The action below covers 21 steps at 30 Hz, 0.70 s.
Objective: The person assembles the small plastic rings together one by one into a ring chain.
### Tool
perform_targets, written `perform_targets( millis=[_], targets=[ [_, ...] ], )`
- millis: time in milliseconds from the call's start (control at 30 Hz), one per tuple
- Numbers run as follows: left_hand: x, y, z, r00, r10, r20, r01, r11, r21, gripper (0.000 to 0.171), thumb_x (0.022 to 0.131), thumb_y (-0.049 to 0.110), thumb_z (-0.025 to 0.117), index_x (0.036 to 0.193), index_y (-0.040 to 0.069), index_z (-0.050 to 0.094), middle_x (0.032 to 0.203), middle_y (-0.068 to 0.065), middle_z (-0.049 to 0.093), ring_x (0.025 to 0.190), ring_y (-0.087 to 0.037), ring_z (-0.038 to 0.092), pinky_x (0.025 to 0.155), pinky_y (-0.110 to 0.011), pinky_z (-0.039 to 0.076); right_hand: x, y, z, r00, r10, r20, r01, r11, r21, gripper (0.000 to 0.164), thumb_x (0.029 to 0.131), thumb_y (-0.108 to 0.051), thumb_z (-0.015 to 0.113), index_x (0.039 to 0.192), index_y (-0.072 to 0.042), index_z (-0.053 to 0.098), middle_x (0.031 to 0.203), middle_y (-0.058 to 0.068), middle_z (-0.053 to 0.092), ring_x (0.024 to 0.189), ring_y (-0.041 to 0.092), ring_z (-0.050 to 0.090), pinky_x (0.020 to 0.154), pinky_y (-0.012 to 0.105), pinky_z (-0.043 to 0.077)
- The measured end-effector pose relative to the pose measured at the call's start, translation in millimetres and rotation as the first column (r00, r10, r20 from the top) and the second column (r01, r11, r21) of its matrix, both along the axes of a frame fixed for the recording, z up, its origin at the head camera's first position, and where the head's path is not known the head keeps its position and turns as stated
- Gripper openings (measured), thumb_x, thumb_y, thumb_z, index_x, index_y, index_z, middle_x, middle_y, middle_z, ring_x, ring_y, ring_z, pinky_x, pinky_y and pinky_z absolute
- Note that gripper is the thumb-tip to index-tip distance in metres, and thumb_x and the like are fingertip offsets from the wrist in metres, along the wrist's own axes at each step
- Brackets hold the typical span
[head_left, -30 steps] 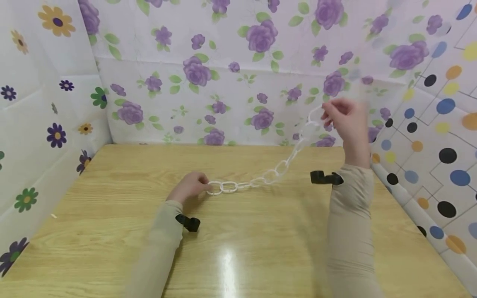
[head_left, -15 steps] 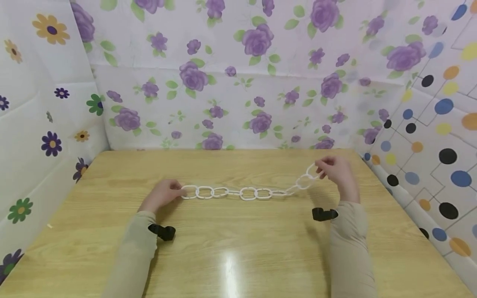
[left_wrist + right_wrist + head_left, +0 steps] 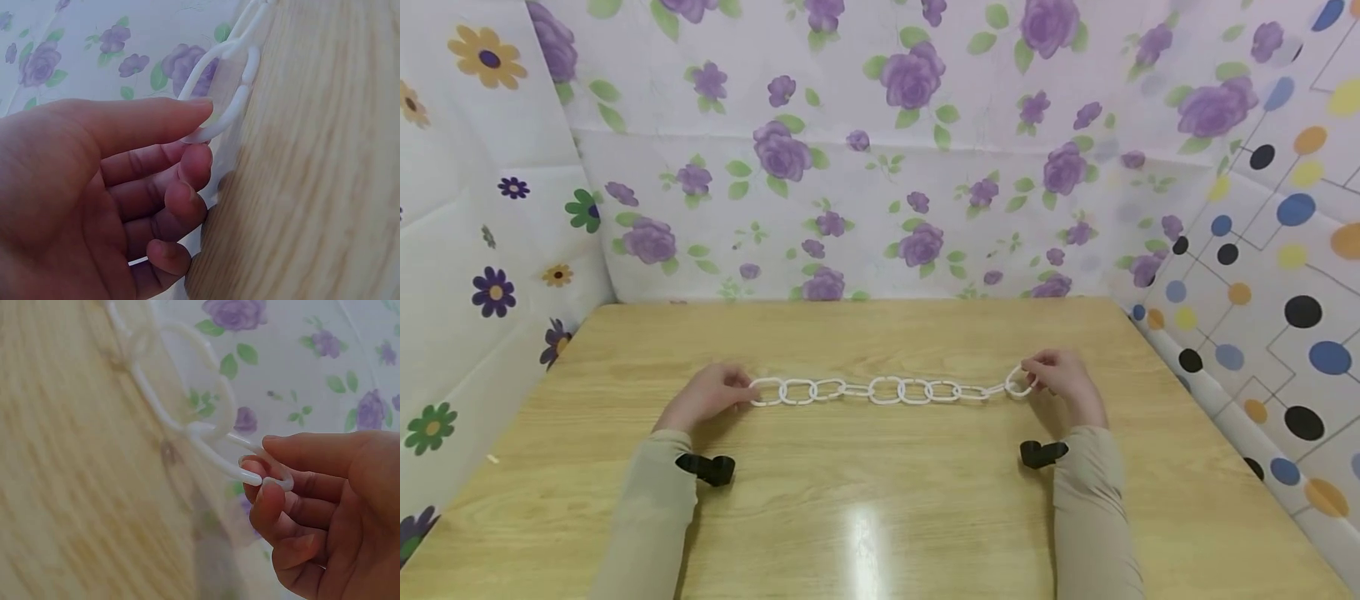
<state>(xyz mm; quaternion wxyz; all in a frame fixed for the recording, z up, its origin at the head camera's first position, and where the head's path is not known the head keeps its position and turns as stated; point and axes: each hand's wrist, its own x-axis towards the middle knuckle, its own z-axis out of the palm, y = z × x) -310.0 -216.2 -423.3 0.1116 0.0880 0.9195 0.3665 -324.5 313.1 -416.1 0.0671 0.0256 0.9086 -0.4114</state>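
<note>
A white plastic chain (image 3: 886, 390) of oval links stretches left to right in a nearly straight line across the wooden table. My left hand (image 3: 709, 393) pinches the chain's left end link between thumb and forefinger; the left wrist view shows that link (image 3: 232, 107) at the fingertips, the other fingers curled below. At the opposite end, my right hand (image 3: 1063, 382) holds the last link. In the right wrist view this link (image 3: 219, 464) has a small gap in its loop, right at the fingertips, and the neighbouring link (image 3: 232, 403) hangs through it.
Behind the wooden table (image 3: 865, 475) hangs a flowered cloth (image 3: 850, 208). A daisy-print sheet (image 3: 445, 350) stands on the left, a dotted sheet (image 3: 1262, 333) on the right. A small pale scrap (image 3: 492, 458) lies near the table's left edge.
My right hand has come down from high up with its end of the chain. My left hand has moved left with the other end, and the sagging chain has become almost straight.
</note>
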Motion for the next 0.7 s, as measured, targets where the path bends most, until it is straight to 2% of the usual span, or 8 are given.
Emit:
perform_targets(
  millis=[167,300,367,467,567,700],
  targets=[
    [-1.1,-1,-0.2,1.000,-0.002,-0.006,0.002,1.000,0.005,0.026,0.090,0.022,0.068,0.097,-0.003,0.064,0.082,-0.009,0.066,0.069,-0.014,0.056,0.064,-0.028,0.044,4.9,2,-4.4,1.000,-0.010,-0.011,0.011,1.000,0.027,0.033,0.099,-0.019,0.053,0.113,0.011,0.058,0.092,0.021,0.068,0.074,0.020,0.062,0.071,0.030,0.049],
    [0.6,-5,-1.2,1.000,0.015,0.014,-0.015,1.000,0.006,0.029,0.089,0.022,0.068,0.101,-0.004,0.063,0.085,-0.012,0.067,0.072,-0.015,0.060,0.066,-0.028,0.046,15.1,12,1.2,0.999,-0.047,-0.003,0.048,0.993,0.105,0.040,0.100,-0.028,0.049,0.125,0.003,0.053,0.120,0.028,0.059,0.097,0.034,0.062,0.083,0.040,0.047],
    [3.0,-9,1.9,0.999,0.034,0.031,-0.033,0.999,-0.009,0.032,0.090,0.023,0.067,0.105,-0.004,0.062,0.088,-0.014,0.068,0.074,-0.017,0.062,0.069,-0.029,0.046,20.3,16,8.3,0.998,-0.066,-0.010,0.067,0.990,0.128,0.044,0.102,-0.033,0.046,0.129,0.001,0.050,0.129,0.031,0.053,0.106,0.040,0.060,0.086,0.046,0.047],
    [7.0,-17,14.9,0.997,0.062,0.044,-0.059,0.997,-0.050,0.039,0.093,0.026,0.063,0.114,-0.006,0.057,0.099,-0.021,0.066,0.082,-0.024,0.064,0.073,-0.034,0.049,25.2,16,22.2,0.995,-0.075,-0.060,0.084,0.984,0.155,0.049,0.102,-0.038,0.042,0.132,0.001,0.047,0.134,0.032,0.050,0.112,0.044,0.058,0.088,0.050,0.048],
    [8.2,-16,31.6,0.996,0.088,0.003,-0.087,0.993,-0.082,0.047,0.096,0.031,0.058,0.124,-0.007,0.051,0.114,-0.029,0.061,0.095,-0.035,0.063,0.081,-0.044,0.050,26.1,5,39.9,0.990,-0.061,-0.126,0.084,0.979,0.184,0.050,0.102,-0.040,0.042,0.133,0.000,0.048,0.135,0.029,0.051,0.118,0.044,0.054,0.091,0.053,0.047],
    [1.1,7,47.1,0.992,0.084,-0.093,-0.093,0.991,-0.100,0.061,0.102,0.045,0.043,0.138,-0.005,0.041,0.133,-0.032,0.051,0.117,-0.045,0.054,0.096,-0.056,0.045,17.9,-27,61.9,0.982,0.022,-0.187,0.020,0.975,0.220,0.049,0.102,-0.037,0.044,0.137,-0.002,0.047,0.139,0.026,0.049,0.126,0.044,0.049,0.099,0.057,0.043]
  ],
)
